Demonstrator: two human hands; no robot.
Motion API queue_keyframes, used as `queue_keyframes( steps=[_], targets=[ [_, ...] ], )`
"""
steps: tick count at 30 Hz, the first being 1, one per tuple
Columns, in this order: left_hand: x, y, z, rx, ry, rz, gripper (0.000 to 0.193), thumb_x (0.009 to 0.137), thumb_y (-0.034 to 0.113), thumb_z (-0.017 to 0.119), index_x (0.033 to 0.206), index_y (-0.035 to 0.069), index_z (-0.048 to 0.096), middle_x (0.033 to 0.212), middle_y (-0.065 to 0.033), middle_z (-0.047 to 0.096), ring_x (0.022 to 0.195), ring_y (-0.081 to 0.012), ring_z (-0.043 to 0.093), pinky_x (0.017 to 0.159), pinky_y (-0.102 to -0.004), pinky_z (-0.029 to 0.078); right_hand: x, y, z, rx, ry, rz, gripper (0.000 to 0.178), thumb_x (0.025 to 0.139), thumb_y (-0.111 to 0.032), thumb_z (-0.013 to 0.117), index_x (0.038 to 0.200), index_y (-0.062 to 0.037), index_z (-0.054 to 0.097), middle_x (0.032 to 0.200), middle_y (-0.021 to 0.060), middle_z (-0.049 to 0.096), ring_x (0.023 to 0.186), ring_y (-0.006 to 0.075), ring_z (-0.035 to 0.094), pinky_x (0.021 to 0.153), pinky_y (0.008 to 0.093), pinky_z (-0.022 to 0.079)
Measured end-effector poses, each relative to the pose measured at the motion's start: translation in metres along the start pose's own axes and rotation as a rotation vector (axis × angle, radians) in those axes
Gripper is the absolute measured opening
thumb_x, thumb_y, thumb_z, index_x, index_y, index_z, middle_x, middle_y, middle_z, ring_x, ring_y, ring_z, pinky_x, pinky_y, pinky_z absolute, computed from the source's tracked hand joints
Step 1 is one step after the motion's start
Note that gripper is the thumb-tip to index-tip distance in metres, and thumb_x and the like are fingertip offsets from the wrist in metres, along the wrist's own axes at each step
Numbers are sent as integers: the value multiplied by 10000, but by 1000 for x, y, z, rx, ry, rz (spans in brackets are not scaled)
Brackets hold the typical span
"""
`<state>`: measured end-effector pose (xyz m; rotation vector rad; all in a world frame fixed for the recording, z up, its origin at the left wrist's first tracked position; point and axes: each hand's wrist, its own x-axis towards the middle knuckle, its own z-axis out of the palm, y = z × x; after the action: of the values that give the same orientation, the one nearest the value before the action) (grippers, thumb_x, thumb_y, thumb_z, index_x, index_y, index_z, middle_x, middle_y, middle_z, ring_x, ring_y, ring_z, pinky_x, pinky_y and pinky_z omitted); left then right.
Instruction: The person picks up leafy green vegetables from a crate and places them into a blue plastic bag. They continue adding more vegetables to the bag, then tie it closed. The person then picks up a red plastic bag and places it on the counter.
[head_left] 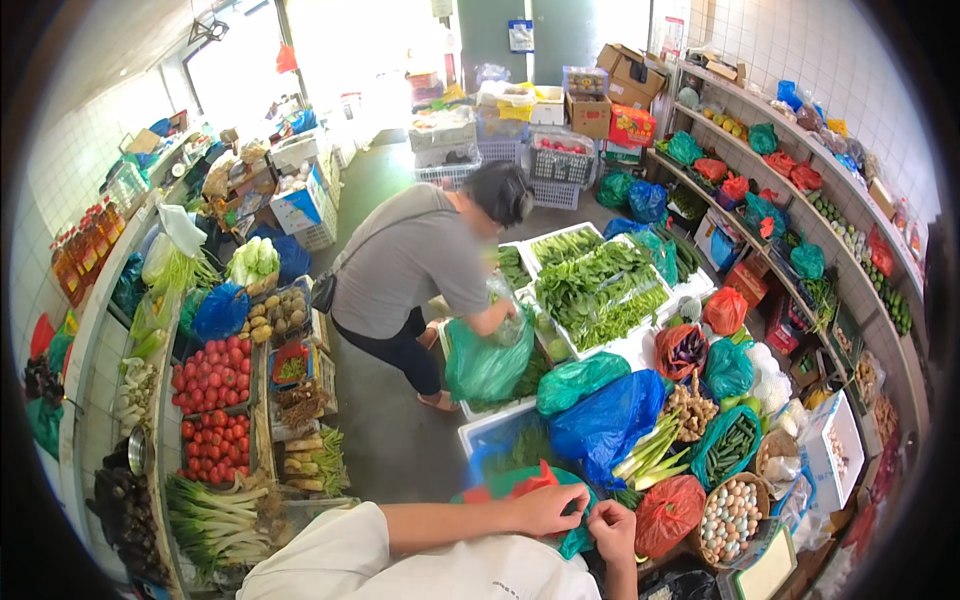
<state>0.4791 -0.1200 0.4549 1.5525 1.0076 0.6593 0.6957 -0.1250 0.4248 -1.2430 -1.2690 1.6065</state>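
Close together at the lower middle, my left hand [550, 508] and my right hand [611, 529] both have their fingertips pinched. Whatever is between the fingers is too small or hidden to make out. Beneath and behind them lies a green plastic bag [577, 541], with a red plastic bag [537, 482] beside my left hand. Just right of my right hand sits a filled red plastic bag [670, 514]. Past it stands a basket of eggs [735, 520]. A large blue plastic bag [607, 422] bulges beyond my hands, next to celery-like green stalks [650, 448].
Another person [405, 260] bends over a green plastic bag [490, 352] beside foam boxes of leafy greens [595, 285]. Crates of tomatoes [215, 445] and a pile of leeks [215, 520] line the left. Shelves of vegetables [790, 170] curve along the right wall.
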Motion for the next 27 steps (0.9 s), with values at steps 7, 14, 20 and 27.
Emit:
queue_keyframes(
  steps=[7,14,20,27],
  targets=[
    [-3,-10,2,99,196,18,265,969,218,659,1164,52,589,842,-86,714,620,-151,684,566,-327,538,8,4,5,333,-77,271,89,944,-201,680,925,-114,674,735,-98,520,629,30,455,547,219,333],
    [-2,17,-4,180,183,42,269,881,171,740,1096,18,689,974,-112,674,771,-201,688,696,-317,553,4,-21,8,392,-81,282,139,955,-247,670,975,-110,659,806,-92,539,685,27,448,603,208,333],
    [-6,17,-5,95,193,-11,196,905,100,730,1066,-6,694,940,-88,664,782,-138,690,684,-279,556,-11,-41,3,109,-107,20,237,962,-145,704,1171,-45,655,895,-9,664,831,100,644,719,283,538],
    [-5,15,0,44,200,-58,191,899,109,764,1041,1,699,903,-49,678,744,-79,641,646,-249,518,-9,-66,-7,-714,230,-579,229,814,4,710,1016,-86,769,948,85,720,829,281,672,734,350,563]
  ],
)
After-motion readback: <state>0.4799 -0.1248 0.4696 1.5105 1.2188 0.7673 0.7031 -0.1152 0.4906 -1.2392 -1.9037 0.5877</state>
